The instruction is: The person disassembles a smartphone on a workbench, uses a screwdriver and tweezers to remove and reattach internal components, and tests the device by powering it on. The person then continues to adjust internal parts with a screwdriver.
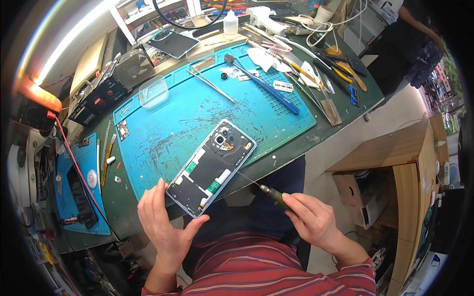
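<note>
A smartphone with its back cover off lies slanted at the mat's front edge, black inner plates, green-and-white strips and camera module showing. My left hand holds its lower end, fingertips at the left edge and thumb by the bottom corner. In my right hand is a screwdriver with a green handle, the fingers closed round it. Its thin shaft points up and left at the phone's right side; I cannot tell whether the tip touches. Beyond the phone, metal tweezers and a blue-handled brush rest on the blue mat.
A clear plastic box sits at the mat's back left, beside a black power unit. Razor blade, pliers and several hand tools crowd the right. A white dropper bottle stands at the back. A wooden cabinet is at the right.
</note>
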The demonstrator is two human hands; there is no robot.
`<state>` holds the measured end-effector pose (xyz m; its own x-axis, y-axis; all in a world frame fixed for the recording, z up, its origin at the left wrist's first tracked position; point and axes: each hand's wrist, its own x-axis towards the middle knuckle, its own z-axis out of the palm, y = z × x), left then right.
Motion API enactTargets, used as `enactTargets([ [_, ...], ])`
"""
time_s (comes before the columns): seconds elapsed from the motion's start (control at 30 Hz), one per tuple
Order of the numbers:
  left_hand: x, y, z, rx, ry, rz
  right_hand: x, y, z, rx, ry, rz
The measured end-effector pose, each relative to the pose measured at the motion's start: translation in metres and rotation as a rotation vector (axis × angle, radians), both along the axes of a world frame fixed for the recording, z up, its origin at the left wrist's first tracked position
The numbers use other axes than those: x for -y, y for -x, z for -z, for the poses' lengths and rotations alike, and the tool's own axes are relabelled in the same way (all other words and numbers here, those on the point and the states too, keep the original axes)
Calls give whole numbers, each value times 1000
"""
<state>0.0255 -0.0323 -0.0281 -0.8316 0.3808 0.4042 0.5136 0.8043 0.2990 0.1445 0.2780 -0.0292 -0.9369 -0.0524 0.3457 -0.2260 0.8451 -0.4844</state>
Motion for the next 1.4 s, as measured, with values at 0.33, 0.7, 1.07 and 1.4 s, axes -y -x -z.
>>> enactTargets([
  [0.33,0,0,0,11,-4,-4,2,0,2,11,1,-10],
  [0.7,0,0,-1,14,-12,-5,9,-1,6,9,6,-49],
  [1.07,1,1,0,7,-27,9,19,-5,18,-21,34,-116],
  [1.4,0,0,-2,43,-50,3,23,-6,16,-20,50,-107],
])
